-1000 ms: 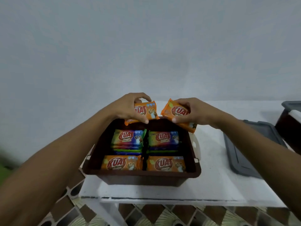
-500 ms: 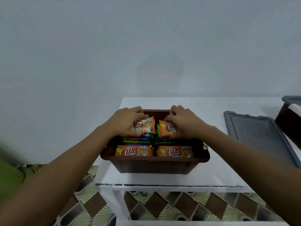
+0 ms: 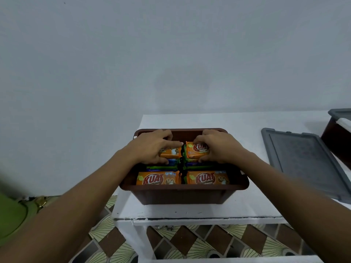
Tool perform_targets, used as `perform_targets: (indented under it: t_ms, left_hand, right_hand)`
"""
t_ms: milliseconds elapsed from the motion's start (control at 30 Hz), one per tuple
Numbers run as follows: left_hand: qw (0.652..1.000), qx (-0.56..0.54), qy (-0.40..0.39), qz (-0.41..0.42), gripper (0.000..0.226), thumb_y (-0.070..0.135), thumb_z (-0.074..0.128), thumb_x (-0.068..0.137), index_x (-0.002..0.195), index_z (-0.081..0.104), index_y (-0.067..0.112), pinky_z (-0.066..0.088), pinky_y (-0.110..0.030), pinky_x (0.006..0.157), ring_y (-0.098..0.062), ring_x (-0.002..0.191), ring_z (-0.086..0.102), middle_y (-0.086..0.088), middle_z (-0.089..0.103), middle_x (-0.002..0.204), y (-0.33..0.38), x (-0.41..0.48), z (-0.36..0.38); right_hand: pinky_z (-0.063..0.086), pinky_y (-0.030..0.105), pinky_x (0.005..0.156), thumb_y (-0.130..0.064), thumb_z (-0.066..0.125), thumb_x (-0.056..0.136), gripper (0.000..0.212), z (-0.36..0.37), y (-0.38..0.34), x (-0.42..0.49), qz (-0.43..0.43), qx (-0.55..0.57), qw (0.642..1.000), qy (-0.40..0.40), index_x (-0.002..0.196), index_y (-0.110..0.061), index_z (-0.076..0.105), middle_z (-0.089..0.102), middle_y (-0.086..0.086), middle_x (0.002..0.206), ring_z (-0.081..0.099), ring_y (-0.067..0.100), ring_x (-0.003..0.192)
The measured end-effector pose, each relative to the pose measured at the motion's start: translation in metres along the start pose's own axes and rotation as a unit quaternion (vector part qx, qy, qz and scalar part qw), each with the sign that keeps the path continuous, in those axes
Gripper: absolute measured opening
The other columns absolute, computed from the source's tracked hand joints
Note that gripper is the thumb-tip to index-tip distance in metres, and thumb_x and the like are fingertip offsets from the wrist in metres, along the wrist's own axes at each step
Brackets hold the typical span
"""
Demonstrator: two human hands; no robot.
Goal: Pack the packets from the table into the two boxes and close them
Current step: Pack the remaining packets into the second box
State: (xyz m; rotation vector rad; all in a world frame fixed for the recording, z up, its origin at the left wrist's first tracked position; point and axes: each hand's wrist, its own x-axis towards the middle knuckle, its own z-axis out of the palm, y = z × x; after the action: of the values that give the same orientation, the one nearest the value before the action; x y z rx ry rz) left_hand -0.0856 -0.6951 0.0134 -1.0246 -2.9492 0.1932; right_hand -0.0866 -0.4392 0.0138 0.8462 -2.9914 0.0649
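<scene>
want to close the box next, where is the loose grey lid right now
In the head view the loose grey lid lies flat on the white table, right of the open brown box and beside the second box at the right edge.

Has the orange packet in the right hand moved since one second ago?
Yes. The orange packet went down from above the far rim of the brown box onto its back right stack.

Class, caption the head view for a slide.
Left hand and right hand each grip an orange packet inside the brown box; grey lid beside it.
</scene>
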Motion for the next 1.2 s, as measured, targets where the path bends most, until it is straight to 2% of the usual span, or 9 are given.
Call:
perform_targets:
  t_ms: [233,300,367,433,500,700,933,1133,1200]
  left_hand:
    - [1.000,-0.014,0.011,-0.018,0.057,0.059,0.064,0.079,0.130,0.052,0.037,0.049,-0.033,0.073,-0.010,0.101,0.045,0.010,0.040,0.114,0.000,0.000,0.001]
    - [0.999,0.001,0.030,-0.012,0.056,0.062,0.063,0.078,0.127,0.055,0.037,0.045,-0.032,0.082,-0.012,0.106,0.040,0.008,0.039,0.118,-0.002,-0.001,0.003]
    - [0.998,0.024,0.060,-0.011,0.055,0.065,0.063,0.076,0.124,0.057,0.040,0.035,-0.038,0.099,-0.018,0.123,0.031,0.004,0.033,0.134,-0.003,-0.001,0.006]
    - [0.997,0.028,0.065,-0.028,0.055,0.067,0.064,0.074,0.123,0.057,0.043,0.022,-0.048,0.110,-0.027,0.139,0.014,-0.001,0.018,0.153,-0.003,-0.001,0.008]
    - [0.998,0.016,0.045,-0.040,0.057,0.065,0.065,0.074,0.125,0.055,0.043,0.018,-0.051,0.114,-0.030,0.144,0.009,-0.004,0.007,0.160,-0.002,0.000,0.008]
    - [0.998,-0.001,0.022,-0.060,0.058,0.065,0.065,0.074,0.126,0.050,0.043,0.024,-0.047,0.113,-0.027,0.138,0.026,-0.003,0.022,0.155,0.003,-0.001,0.003]
    - [0.998,0.004,0.023,-0.056,0.057,0.065,0.063,0.076,0.127,0.049,0.044,0.024,-0.047,0.113,-0.026,0.138,0.025,-0.002,0.021,0.156,0.015,-0.015,0.004]
    - [0.998,0.053,-0.018,-0.013,0.058,0.055,0.055,0.086,0.138,0.032,0.057,0.016,-0.052,0.112,-0.033,0.141,0.013,-0.009,0.007,0.158,0.019,-0.019,0.002]
    - [0.998,0.054,-0.032,-0.010,0.054,0.052,0.056,0.084,0.135,0.038,0.056,0.014,-0.054,0.112,-0.035,0.141,0.010,-0.011,0.004,0.158,0.019,-0.018,0.001]
  right_hand:
    - [0.047,0.032,0.079,-0.057,0.072,0.074,0.063,-0.001,-0.002,0.000,0.029,-0.007,1.000,-0.002,0.130,-0.037,0.049,0.055,-0.008,0.118,0.055,0.015,0.107]
    - [0.045,0.030,0.078,-0.058,0.073,0.072,0.065,0.000,-0.003,0.000,0.036,-0.007,0.999,0.004,0.129,-0.035,0.051,0.055,-0.007,0.118,0.055,0.015,0.107]
    - [0.044,0.027,0.076,-0.058,0.076,0.069,0.068,0.000,-0.002,-0.001,0.041,0.016,0.999,0.019,0.127,-0.033,0.053,0.052,-0.007,0.118,0.053,0.015,0.106]
    - [0.047,0.027,0.076,-0.059,0.079,0.066,0.072,0.000,-0.001,-0.002,0.054,0.067,0.995,0.046,0.127,-0.030,0.054,0.045,-0.005,0.122,0.053,0.014,0.104]
    - [0.052,0.031,0.082,-0.059,0.080,0.063,0.078,0.000,-0.001,-0.004,0.063,0.096,0.992,0.059,0.130,-0.031,0.052,0.037,-0.005,0.132,0.055,0.016,0.108]
    - [0.047,0.036,0.090,-0.059,0.078,0.066,0.074,-0.003,-0.004,-0.005,0.057,0.026,0.998,0.001,0.130,-0.033,0.050,0.027,-0.002,0.149,0.049,0.025,0.122]
    - [0.049,0.035,0.083,-0.062,0.076,0.066,0.069,0.000,-0.008,-0.021,0.041,0.000,0.999,0.007,0.125,-0.034,0.052,0.029,-0.002,0.145,0.054,0.024,0.113]
    - [0.053,0.037,0.081,-0.058,0.071,0.074,0.081,0.002,-0.012,-0.026,0.011,-0.072,0.997,-0.019,0.142,-0.053,0.028,0.022,0.008,0.145,0.060,0.026,0.101]
    - [0.054,0.038,0.083,-0.059,0.071,0.074,0.082,0.003,-0.012,-0.023,0.010,-0.078,0.997,-0.023,0.143,-0.054,0.027,0.022,0.009,0.145,0.060,0.027,0.101]
